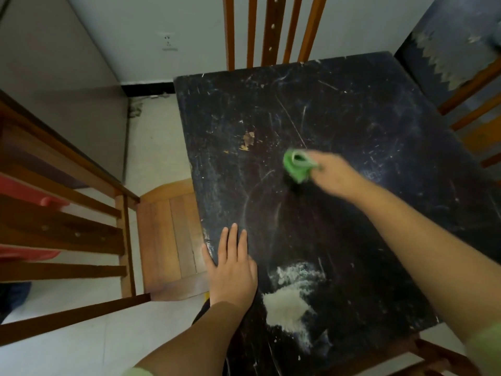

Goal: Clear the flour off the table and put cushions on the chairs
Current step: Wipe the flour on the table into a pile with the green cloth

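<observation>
**Green cloth on the dark table, flour heaped at the near edge**

Nearest the person, at about 6 o'clock on the black table (352, 104), a pile of flour (287, 308) lies just inside the near edge, with thinner smears trailing off above and below it. Directly to its left, at 7 o'clock, the left hand (233, 270) rests flat on the tabletop at the left edge, fingers straight and close together, thumb out along the rim. Both forearms enter from the bottom, their pale green cuffs cut off by the frame.

Toward the table's centre, the right hand (332, 172) holds a bunched green cloth (296, 165) against the surface. The hand is motion-blurred, so how its fingers lie on the cloth cannot be told.

At 9 o'clock a wooden chair (168, 234) has its bare seat partly tucked under the table. At 12 o'clock only the slatted back of a second chair (273, 31) rises behind the far edge. At 2 o'clock a third chair (471, 85) is cut off by the frame; a dark patterned fabric (447, 44) behind it is too blurred to identify.
</observation>
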{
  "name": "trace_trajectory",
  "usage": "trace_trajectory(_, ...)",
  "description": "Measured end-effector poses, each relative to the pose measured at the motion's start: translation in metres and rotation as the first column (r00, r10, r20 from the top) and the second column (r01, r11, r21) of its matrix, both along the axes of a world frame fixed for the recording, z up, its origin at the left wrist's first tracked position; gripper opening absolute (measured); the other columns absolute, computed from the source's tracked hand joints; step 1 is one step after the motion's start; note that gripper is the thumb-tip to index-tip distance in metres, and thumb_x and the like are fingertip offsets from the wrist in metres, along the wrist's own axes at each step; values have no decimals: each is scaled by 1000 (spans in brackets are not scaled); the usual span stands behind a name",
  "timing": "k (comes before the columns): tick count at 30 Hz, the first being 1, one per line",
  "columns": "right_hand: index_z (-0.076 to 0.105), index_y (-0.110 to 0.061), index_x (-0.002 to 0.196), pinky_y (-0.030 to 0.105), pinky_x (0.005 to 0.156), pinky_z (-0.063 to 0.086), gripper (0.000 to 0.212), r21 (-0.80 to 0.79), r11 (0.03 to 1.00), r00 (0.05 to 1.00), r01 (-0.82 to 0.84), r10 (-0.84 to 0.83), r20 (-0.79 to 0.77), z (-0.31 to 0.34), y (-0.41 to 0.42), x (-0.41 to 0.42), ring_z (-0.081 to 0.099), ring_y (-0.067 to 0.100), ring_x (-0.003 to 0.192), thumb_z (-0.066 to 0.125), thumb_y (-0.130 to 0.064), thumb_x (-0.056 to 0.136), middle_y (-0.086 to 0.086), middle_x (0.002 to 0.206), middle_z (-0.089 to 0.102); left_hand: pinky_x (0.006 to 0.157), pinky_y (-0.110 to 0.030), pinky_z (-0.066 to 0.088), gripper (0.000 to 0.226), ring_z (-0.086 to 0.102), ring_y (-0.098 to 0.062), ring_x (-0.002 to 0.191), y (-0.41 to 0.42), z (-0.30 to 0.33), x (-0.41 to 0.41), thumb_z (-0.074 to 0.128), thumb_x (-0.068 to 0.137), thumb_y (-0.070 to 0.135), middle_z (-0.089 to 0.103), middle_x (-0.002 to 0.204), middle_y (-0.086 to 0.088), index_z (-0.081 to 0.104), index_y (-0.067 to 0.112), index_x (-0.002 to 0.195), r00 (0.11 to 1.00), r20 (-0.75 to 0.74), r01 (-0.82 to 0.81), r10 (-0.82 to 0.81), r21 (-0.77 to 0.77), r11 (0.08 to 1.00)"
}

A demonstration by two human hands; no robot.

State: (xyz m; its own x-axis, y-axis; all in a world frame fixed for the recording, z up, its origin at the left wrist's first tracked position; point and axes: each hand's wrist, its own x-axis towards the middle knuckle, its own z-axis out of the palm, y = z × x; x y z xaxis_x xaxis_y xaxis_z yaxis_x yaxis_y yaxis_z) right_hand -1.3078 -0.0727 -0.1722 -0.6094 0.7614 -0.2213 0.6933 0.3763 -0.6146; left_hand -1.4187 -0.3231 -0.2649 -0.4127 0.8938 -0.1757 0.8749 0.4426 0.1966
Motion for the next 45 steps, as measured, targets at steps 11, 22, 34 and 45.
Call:
trace_trajectory(11,22,-28,146,45,115,12,76,48,820,798,-570,538,272,-52,-116,-23,-3,37,142,42,9,82,1,157,8,111,-56,15,56,33,-24,138,-2,4,-1,23,91,28,37,149,-10,44,7,138,992,103,-84,70,146,986)
trace_trajectory(22,42,-14,138,21,107,26,61,50,980,982,-190,191,-7,-10,-34,-73,44,25,129,40,10,83,12,140,47,118,-26,4,55,11,-7,143,-13,9,-5,32,92,15,14,154,5,15,22,144,774,632,-420,43,460,782)
trace_trajectory(34,27,-24,145,41,115,-6,76,-179,489,459,-854,869,184,-33,-190,9,-12,23,142,45,12,81,-4,157,6,100,-44,43,45,59,-27,106,20,15,-52,32,99,39,65,114,-12,64,12,115,-185,918,-790,351,-351,503)
trace_trajectory(45,53,-15,131,20,107,30,60,-35,965,965,-261,262,28,2,1,-58,47,20,126,40,13,79,7,137,51,86,-38,38,41,56,-35,103,39,12,-27,25,102,29,62,116,-17,52,8,124,455,511,-855,729,23,518)
